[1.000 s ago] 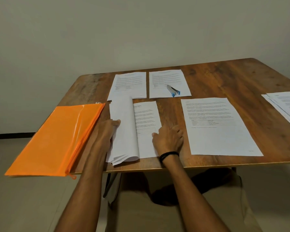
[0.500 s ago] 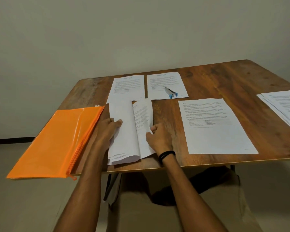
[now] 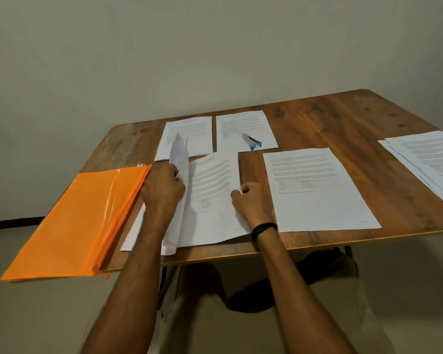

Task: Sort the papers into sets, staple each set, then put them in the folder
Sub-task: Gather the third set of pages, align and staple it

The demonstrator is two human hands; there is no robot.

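Works at the stack of white printed papers (image 3: 210,200) on the near edge of the brown wooden table (image 3: 343,118), just beside the flat orange plastic zip folder (image 3: 82,221).

Grips the turned-back leaves with the left hand (image 3: 163,186), fingers curled round them, and stands them almost on edge. Compares with 1 second ago: same leaves merely folded over to the left under loosely bent fingers.

Pinches the right edge of the exposed printed sheet with the right hand (image 3: 251,200), thumb against curled fingers, and raises that edge clear of the pile. Compares with 1 second ago: same hand resting on the page without a grip, then closing on the edge 0.5 seconds ago.

Leaves untouched the small silver stapler with a blue end (image 3: 252,142), lying on the right one (image 3: 246,123) of 2 white sheets at the back, beside the left one (image 3: 189,131). Leaves alone too the single white sheet (image 3: 317,190) just right of the hand and the fanned pile of white sheets (image 3: 430,159) at the right table edge.

Points, as a judgement, to sorting in progress: 1 sheet freed from the stack, likely bound for 1 of the laid-out piles. Puts stapling and filing later, with nothing going into the folder.

Calls for care with thin paper: easily lifts 2 sheets together.
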